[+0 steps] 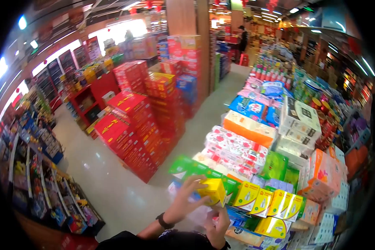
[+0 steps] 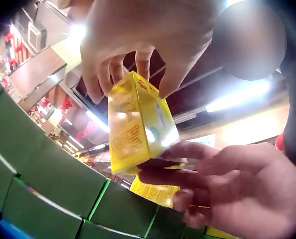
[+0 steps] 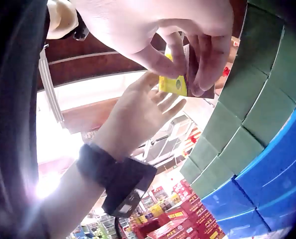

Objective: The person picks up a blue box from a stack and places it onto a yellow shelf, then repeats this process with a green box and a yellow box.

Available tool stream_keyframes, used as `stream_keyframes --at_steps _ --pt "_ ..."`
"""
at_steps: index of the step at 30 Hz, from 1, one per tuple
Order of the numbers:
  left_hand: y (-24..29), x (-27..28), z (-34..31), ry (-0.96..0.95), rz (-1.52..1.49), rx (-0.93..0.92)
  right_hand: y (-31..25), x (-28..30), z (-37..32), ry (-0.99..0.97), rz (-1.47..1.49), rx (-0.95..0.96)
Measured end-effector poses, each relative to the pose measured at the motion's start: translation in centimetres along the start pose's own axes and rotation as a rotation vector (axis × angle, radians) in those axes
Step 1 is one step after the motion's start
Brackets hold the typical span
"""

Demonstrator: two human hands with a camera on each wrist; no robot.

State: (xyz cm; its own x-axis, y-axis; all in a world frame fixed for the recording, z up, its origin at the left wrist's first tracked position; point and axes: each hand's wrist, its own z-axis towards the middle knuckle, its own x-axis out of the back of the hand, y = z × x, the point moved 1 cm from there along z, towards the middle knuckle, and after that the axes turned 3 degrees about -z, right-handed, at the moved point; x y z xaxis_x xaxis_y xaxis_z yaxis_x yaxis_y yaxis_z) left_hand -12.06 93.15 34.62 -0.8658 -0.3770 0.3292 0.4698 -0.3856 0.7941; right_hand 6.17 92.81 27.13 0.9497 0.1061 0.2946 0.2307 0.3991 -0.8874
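Note:
A small yellow printed box [image 1: 213, 191] is held up between both hands over the front of the display. My left hand [image 1: 183, 204] holds it from the left; in the left wrist view that hand [image 2: 148, 35] has its thumb and fingers about the box's upper end [image 2: 130, 119]. From below, my right hand [image 1: 216, 227] pinches the near end. Its thumb and fingers [image 2: 202, 174] are at the dark, brownish end of the box. The right wrist view shows the right hand [image 3: 188, 40] pinching the box [image 3: 174, 85], partly hiding it.
Yellow boxes [image 1: 246, 196] stand in a row beside the hands, with green boxes [image 1: 196, 168] behind. Tissue packs [image 1: 237, 146] continue up the display. Across the aisle floor [image 1: 98, 164] are stacked red cartons [image 1: 121, 137]; a low shelf [image 1: 46, 187] is at the left.

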Motion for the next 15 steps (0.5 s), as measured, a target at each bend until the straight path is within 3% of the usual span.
stream_keyframes --at_steps 8,15 --pt "-0.3 7.5 -10.3 0.37 0.172 0.048 -4.1 -5.0 -0.5 -0.225 0.036 0.184" --pt "2.5 15.5 -23.6 0.676 0.321 0.168 -9.1 -12.3 -7.1 -0.546 0.146 0.273"
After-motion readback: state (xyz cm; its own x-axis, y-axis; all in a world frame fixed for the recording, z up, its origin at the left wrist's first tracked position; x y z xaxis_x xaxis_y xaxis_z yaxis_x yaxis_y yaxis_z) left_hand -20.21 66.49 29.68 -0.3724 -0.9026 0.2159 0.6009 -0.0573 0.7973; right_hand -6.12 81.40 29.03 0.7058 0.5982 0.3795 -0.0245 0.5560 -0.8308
